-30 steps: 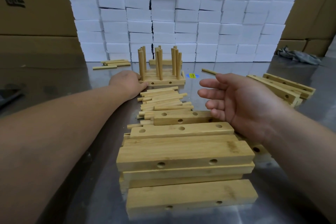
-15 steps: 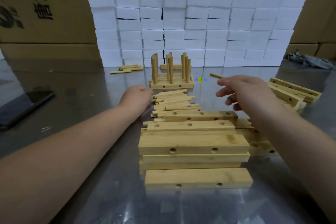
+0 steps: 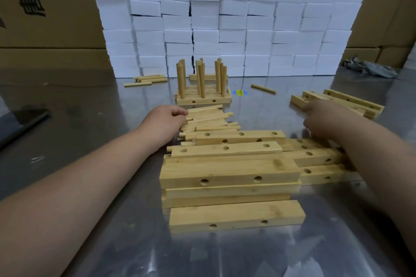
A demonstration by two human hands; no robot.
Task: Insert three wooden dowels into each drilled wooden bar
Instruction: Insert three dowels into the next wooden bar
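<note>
Head view: the right hand (image 3: 322, 117) is now found at two o'clock, carried away from the centre toward the side bars (image 3: 351, 101) lying there. Its fingers are loosely bent and nothing is seen held in them. The left hand (image 3: 166, 117) is kept at eleven o'clock on the loose dowels (image 3: 211, 119), fingers curled over their ends; whether one is pinched cannot be told. Finished bars (image 3: 203, 99) with upright dowels are stood at twelve o'clock, and the stacked bars (image 3: 227, 170) are left on the surface (image 3: 90, 108) at six o'clock. A fresh bar is judged to be sought, so another round of insertion is likely to be started
</note>
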